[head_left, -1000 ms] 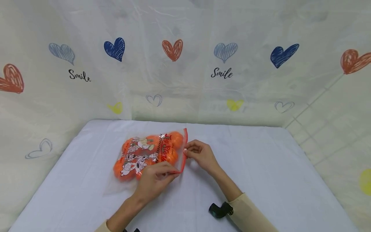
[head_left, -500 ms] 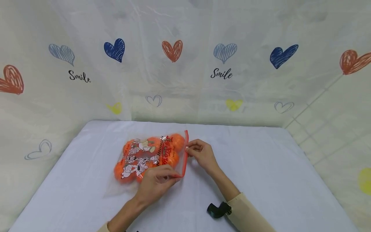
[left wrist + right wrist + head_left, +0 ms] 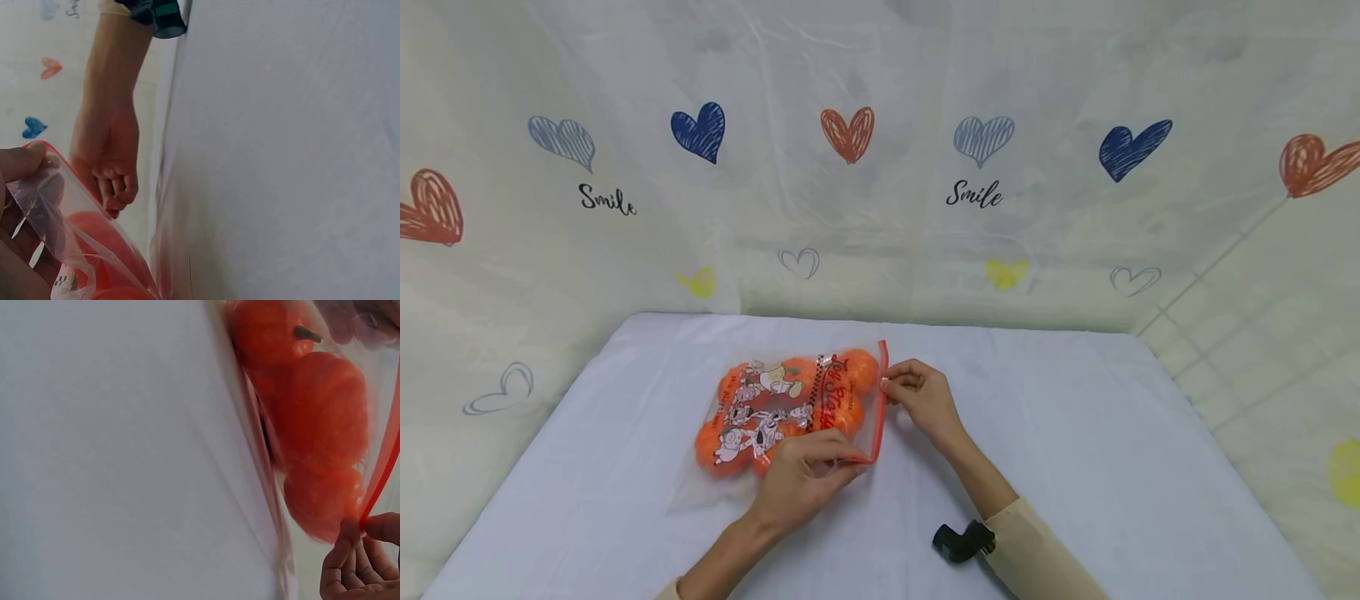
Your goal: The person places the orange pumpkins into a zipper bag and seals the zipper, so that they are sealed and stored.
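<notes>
A clear zip bag [image 3: 767, 400] with printed cartoon figures and a red zip edge [image 3: 882, 408] lies on the table. Inside it are several round orange things [image 3: 322, 412] that look like small pumpkins, one with a dark green stem. At the bag's near corner, my left hand [image 3: 801, 479] pinches the end of the red zip between thumb and fingers. Farther along that edge, my right hand [image 3: 925, 400] pinches the zip at a small whitish spot, perhaps the slider. The left wrist view shows the clear film [image 3: 81, 212] over the left fingers.
White cloth [image 3: 1075, 442] covers the table. A pale curtain [image 3: 910, 225] printed with hearts and "Smile" hangs along the back and sides. A black wrist camera [image 3: 962, 542] sits by the right sleeve.
The bag's zip edge and my left hand shift slightly toward the near side in the head view. Both hands keep their pinch on the zip; my right hand stays almost still.
</notes>
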The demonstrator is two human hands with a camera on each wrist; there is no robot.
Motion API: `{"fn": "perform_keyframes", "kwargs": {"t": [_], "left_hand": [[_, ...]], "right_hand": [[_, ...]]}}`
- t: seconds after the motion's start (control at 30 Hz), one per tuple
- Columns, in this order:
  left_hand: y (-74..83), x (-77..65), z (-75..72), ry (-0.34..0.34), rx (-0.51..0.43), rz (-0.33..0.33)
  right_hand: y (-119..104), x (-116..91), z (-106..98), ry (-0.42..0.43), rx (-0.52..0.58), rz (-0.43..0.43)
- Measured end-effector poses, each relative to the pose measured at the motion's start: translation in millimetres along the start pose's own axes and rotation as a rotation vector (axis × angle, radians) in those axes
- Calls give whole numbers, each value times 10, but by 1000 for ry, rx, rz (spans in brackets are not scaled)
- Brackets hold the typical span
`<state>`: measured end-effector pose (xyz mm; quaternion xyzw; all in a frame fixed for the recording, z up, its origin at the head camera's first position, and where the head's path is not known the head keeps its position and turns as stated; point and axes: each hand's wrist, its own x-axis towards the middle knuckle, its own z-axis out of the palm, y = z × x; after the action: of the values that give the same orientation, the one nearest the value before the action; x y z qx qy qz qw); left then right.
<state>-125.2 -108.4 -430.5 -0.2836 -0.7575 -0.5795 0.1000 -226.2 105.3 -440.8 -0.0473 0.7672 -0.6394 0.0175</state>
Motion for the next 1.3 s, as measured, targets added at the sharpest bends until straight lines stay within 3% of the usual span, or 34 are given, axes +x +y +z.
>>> {"fn": "perform_keyframes", "kwargs": {"t": [0.63, 0.87, 1.3], "left_hand": [[4, -9, 14, -10, -40, -3], [11, -10, 15, -10, -27, -13], [-3, -6, 21, 2, -36, -16]], "right_hand": [[27, 106, 9, 58, 9, 15], [20, 151, 7, 40, -4, 42], [50, 207, 10, 70, -27, 14]]}}
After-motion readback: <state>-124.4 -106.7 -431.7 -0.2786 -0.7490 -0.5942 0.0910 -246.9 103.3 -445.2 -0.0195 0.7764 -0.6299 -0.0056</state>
